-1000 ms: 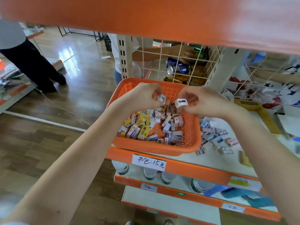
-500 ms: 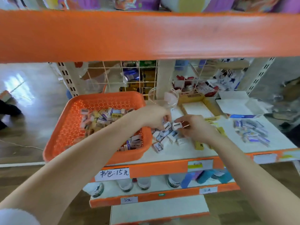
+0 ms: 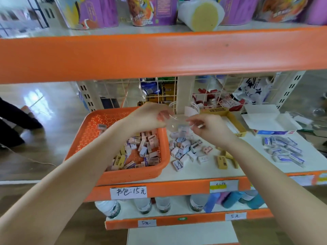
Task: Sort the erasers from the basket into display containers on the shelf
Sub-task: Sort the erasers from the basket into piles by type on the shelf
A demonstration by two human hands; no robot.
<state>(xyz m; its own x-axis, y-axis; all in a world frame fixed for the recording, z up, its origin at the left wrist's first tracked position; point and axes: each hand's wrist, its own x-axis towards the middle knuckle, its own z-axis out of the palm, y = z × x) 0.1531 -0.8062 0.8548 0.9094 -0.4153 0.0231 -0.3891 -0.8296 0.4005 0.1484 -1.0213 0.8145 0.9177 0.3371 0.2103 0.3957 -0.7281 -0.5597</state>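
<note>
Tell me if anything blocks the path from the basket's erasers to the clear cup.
Nothing visible does. Left hand and right hand hold the clear cup just right of the orange basket; its erasers lie uncovered, with only the basket's low wall between.

The left forearm (image 3: 99,149) is hiding some erasers (image 3: 146,149) in the basket (image 3: 92,131). The clear cup (image 3: 177,122) between the left hand (image 3: 148,115) and right hand (image 3: 209,129) is blurring, so each hold is reading unclear. The top edge is cropping the upper tubs (image 3: 152,11).
</note>
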